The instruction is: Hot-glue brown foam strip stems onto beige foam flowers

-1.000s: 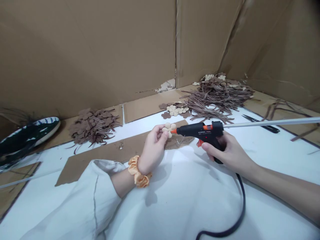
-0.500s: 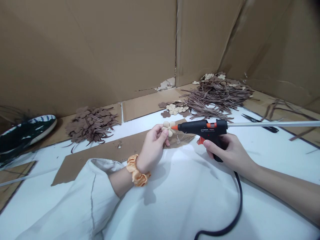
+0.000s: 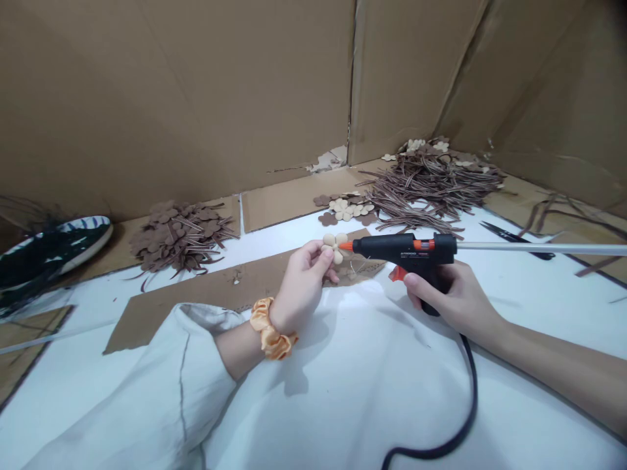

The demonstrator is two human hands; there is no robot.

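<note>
Frame centre: left grip pinches cream flower, right grip holds glue gun. Best: steady nozzle at middle, dab sparingly, skin clear.

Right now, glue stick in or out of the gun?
Partly in: the glue stick enters the glue gun from behind, a length protruding.
</note>
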